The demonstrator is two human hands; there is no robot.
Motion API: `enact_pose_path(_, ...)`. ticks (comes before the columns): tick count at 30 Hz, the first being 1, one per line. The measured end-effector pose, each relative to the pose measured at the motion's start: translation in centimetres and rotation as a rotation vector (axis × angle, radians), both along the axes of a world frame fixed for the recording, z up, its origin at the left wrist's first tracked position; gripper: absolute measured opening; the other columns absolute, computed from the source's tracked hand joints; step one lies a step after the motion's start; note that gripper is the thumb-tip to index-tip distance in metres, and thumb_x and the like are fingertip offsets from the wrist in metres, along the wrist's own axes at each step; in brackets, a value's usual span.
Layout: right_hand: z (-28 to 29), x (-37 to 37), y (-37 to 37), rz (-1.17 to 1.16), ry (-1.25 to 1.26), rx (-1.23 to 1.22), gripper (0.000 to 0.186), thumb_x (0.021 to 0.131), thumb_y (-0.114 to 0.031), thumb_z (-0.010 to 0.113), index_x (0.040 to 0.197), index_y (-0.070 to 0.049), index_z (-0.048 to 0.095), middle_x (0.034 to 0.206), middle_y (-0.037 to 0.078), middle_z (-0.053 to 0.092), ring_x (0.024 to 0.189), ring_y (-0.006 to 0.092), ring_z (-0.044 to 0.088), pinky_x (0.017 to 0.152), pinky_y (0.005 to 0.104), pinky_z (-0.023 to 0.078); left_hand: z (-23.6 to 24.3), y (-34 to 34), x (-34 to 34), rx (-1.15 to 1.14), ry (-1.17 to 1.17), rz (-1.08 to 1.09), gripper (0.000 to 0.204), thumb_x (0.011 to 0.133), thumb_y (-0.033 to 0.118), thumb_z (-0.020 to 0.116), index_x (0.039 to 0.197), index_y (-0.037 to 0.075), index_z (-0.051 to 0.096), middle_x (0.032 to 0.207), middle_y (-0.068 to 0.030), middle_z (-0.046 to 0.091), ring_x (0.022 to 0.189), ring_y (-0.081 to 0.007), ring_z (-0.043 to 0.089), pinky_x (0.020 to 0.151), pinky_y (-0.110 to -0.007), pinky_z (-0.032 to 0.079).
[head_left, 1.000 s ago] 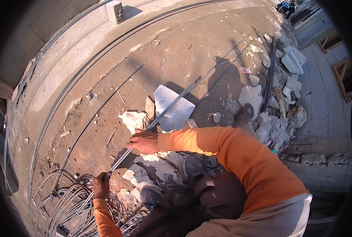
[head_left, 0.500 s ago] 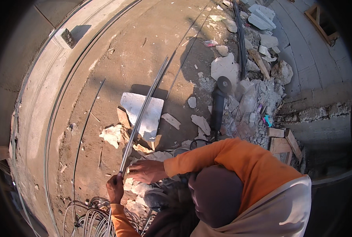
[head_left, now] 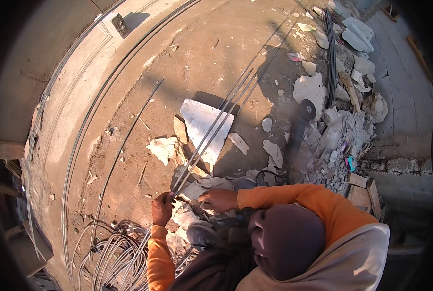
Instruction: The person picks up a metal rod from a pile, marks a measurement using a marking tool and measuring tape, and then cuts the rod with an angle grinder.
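My left hand is closed round thin steel rods, which slant up across a white slab on the ground. My right hand sits to the right of the rods, off them, over pale broken pieces, with fingers loosely bent and apart. Below my left hand, a tangled coil of rods or wire lies beside my left forearm. An angle grinder with a dark disc lies on the rubble ahead of my right arm. My bent knee is beside my right forearm.
Long rods curve along the dirt at the left. A concrete block lies at the back. Broken stone and rubble, a dark bundle of bars and wooden offcuts line the right, beside a concrete ledge.
My right hand has let go of the rods and moved right. My left hand still grips them, now nearer the middle. The rod ends are lower, and the view has shifted.
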State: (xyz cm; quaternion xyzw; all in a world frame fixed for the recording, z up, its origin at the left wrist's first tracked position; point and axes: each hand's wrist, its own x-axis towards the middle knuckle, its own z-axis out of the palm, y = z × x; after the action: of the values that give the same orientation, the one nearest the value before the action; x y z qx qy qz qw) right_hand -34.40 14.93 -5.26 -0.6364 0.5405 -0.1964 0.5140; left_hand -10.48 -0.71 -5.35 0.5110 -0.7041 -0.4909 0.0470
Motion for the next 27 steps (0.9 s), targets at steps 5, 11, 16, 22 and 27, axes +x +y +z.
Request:
enact_pose_path(5, 2.1, -2.2, 1.0, -0.264, -0.213, -0.072, 0.027, 0.104, -0.025, 0.060, 0.118, -0.004, 0.069, 0.107, 0.020, 0.072, 0.098, 0.0349, 0.070, 0.087, 0.0454, 0.054, 0.3, 0.0, 1.6, -0.025, -0.060, -0.003, 0.040, 0.104, 0.034, 0.064, 0.101, -0.005, 0.075, 0.074, -0.0131, 0.073, 0.063, -0.0184, 0.069, 0.064, -0.034, 0.055)
enact_pose_path(11, 4.4, -8.5, 12.7, -0.745, 0.018, -0.121, 0.026, 0.102, -0.026, 0.064, 0.108, -0.003, 0.072, 0.093, 0.019, 0.073, 0.080, 0.0352, 0.070, 0.072, 0.0433, 0.055, -0.6, 1.7, 3.2, -0.185, -0.097, -0.014, 0.041, 0.107, 0.032, 0.058, 0.102, -0.006, 0.072, 0.082, -0.0193, 0.072, 0.072, -0.0300, 0.068, 0.070, -0.042, 0.052)
enact_pose_path(16, 5.1, -18.0, 29.2, -0.939, 0.929, -0.247, 0.023, 0.097, -0.023, 0.070, 0.083, -0.005, 0.068, 0.076, 0.014, 0.066, 0.069, 0.0359, 0.066, 0.060, 0.0480, 0.050, 0.5, 4.1, 3.8, -0.585, -0.147, 0.076, 0.033, 0.108, 0.028, 0.057, 0.106, -0.002, 0.070, 0.104, -0.0218, 0.068, 0.096, -0.0413, 0.063, 0.086, -0.051, 0.048)
enact_pose_path(22, 2.9, -33.7, 44.2, -1.521, 1.467, 0.196, 0.064, 0.089, -0.032, 0.076, 0.138, -0.002, 0.047, 0.129, 0.023, 0.058, 0.120, 0.0432, 0.056, 0.099, 0.0529, 0.046, 5.5, 7.7, 0.2, -0.653, -0.079, 0.030, 0.022, 0.106, 0.019, 0.060, 0.111, -0.001, 0.069, 0.109, -0.0179, 0.065, 0.104, -0.0388, 0.059, 0.092, -0.051, 0.044)
enact_pose_path(27, 1.8, -40.6, 46.6, -1.264, 1.014, 0.697, 0.105, 0.065, -0.043, 0.094, 0.153, -0.020, 0.042, 0.136, 0.030, 0.058, 0.125, 0.0486, 0.059, 0.106, 0.0545, 0.051, 8.1, 8.8, -1.9, -0.867, 0.083, -0.189, 0.020, 0.103, 0.020, 0.064, 0.092, 0.003, 0.066, 0.087, -0.0105, 0.064, 0.082, -0.0282, 0.063, 0.072, -0.041, 0.049)
